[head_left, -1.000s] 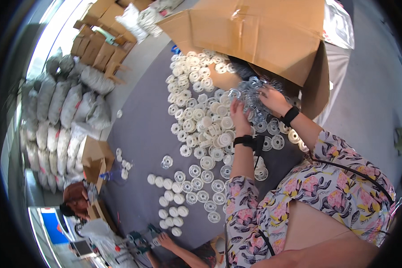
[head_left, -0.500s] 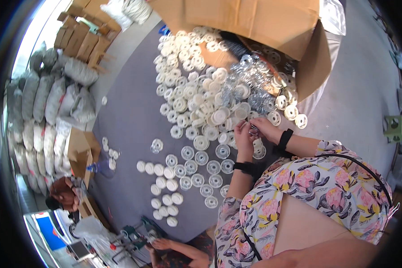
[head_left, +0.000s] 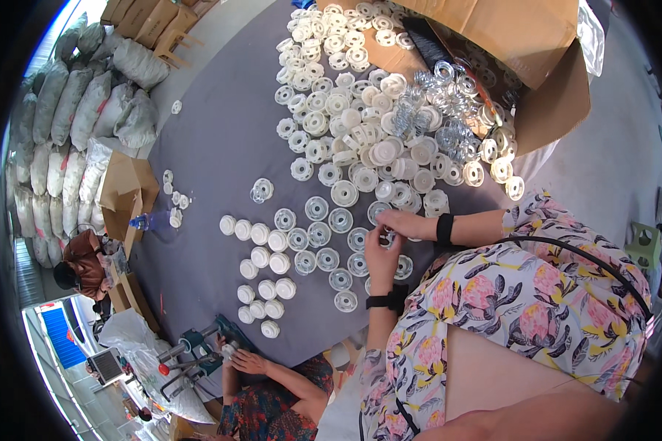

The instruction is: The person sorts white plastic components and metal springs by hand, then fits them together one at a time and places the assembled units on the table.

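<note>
My left hand (head_left: 381,256) is curled around small shiny metal springs (head_left: 387,237), low over the table's near side. Beside it, my right hand (head_left: 408,223) has its fingertips pinched together at a white plastic wheel (head_left: 377,211); whatever is between them is hidden. Around both hands lie several round white wheels with shiny metal rings inside, such as this wheel (head_left: 328,259). To the left stand short rows of capped white discs (head_left: 260,234). Beyond my hands spreads a large heap of white wheels (head_left: 346,121), with loose coil springs (head_left: 460,140) on its right side.
A cardboard box (head_left: 548,95) lies open at the far right. On the left are a plastic bottle (head_left: 151,220), an open carton (head_left: 129,184) and stacked sacks (head_left: 73,110). A co-worker's hand (head_left: 248,361) is at a green hand press (head_left: 217,342), lower left.
Both my hands have come away from the heap toward the wheels with metal rings. My right hand has reached a wheel there. The view has shifted, too.
</note>
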Demonstrator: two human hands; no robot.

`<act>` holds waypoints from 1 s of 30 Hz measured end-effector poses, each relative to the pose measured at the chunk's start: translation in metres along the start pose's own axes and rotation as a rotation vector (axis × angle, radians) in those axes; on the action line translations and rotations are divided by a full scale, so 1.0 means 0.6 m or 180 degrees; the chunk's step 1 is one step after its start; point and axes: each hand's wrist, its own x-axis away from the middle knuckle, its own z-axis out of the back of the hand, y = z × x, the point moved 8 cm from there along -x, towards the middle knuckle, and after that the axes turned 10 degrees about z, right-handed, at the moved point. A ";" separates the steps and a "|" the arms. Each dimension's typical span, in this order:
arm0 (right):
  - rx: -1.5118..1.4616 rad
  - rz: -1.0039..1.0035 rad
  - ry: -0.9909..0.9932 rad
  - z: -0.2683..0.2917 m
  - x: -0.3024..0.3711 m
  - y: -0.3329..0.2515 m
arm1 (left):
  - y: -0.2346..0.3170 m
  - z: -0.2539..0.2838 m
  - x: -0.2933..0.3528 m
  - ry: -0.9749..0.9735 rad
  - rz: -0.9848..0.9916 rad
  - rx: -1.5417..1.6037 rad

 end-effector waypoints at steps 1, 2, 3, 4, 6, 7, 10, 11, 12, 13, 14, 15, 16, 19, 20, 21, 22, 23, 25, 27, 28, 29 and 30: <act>0.0007 0.0010 0.0019 0.001 -0.005 -0.001 | -0.012 -0.002 -0.006 -0.0146 0.0107 0.0119; 0.0015 -0.0071 -0.0048 0.002 -0.009 0.003 | -0.018 -0.005 -0.010 -0.0204 0.0112 0.0134; 0.0019 -0.0158 -0.0119 0.003 -0.012 -0.001 | -0.019 -0.004 -0.016 -0.0217 0.0096 0.0130; -0.0041 -0.0044 -0.0010 0.015 -0.012 -0.013 | -0.024 -0.002 -0.026 -0.0264 0.0192 0.0644; 0.0059 -0.0205 0.0158 0.052 -0.009 -0.022 | -0.037 -0.004 -0.066 -0.0403 0.0377 0.1997; 0.0156 -0.0385 0.0268 0.070 -0.005 -0.028 | -0.036 0.007 -0.095 -0.0437 0.0384 0.1987; -0.0055 -0.0589 0.0424 0.125 -0.001 -0.041 | -0.075 0.073 -0.215 0.0058 0.0985 0.1951; -0.0097 -0.0566 0.0475 0.134 -0.005 -0.043 | -0.094 0.097 -0.255 0.0120 0.1103 0.1618; -0.0102 -0.0617 0.0530 0.147 -0.004 -0.042 | -0.098 0.102 -0.290 0.0106 0.1122 0.1599; -0.0131 -0.0624 0.0546 0.155 -0.008 -0.033 | -0.082 0.133 -0.321 0.0619 0.0722 0.1284; -0.0079 -0.0537 0.0517 0.163 -0.014 -0.025 | -0.065 0.164 -0.342 0.1125 0.0313 0.0961; -0.0025 -0.0469 0.0494 0.167 -0.020 -0.017 | -0.074 0.172 -0.368 0.1093 0.0330 0.0941; -0.0153 -0.0398 0.0534 0.166 -0.030 -0.018 | -0.060 0.187 -0.385 0.1199 -0.0068 0.0216; -0.0082 -0.0435 0.0563 0.155 -0.052 -0.033 | -0.050 0.178 -0.407 0.1021 -0.0295 -0.0425; 0.0031 -0.0465 0.0484 0.155 -0.060 -0.039 | -0.052 0.167 -0.415 0.0752 -0.0020 -0.0662; 0.0014 -0.0480 0.0458 0.149 -0.070 -0.049 | -0.063 0.167 -0.415 0.0494 0.0261 -0.0912; -0.0040 -0.0486 0.0351 0.139 -0.083 -0.059 | -0.069 0.181 -0.413 0.0649 0.0120 -0.0951; -0.0094 -0.0490 0.0237 0.127 -0.099 -0.070 | -0.078 0.193 -0.401 0.0669 0.0158 -0.0968; -0.0425 -0.0548 0.0152 0.111 -0.134 -0.080 | -0.045 0.204 -0.367 0.1270 0.0157 -0.0394; -0.1496 -0.0267 0.0563 0.093 -0.175 -0.092 | -0.014 0.162 -0.342 0.0899 0.0322 -0.0291; -0.1501 -0.0273 0.0534 0.080 -0.199 -0.088 | 0.026 0.123 -0.324 0.0205 -0.0259 -0.0175; -0.1900 -0.0462 0.0585 0.070 -0.221 -0.070 | 0.057 0.091 -0.306 -0.0504 -0.0843 -0.0052; -0.2298 -0.0648 0.0627 0.059 -0.237 -0.068 | 0.050 0.099 -0.310 -0.0484 -0.0834 -0.0060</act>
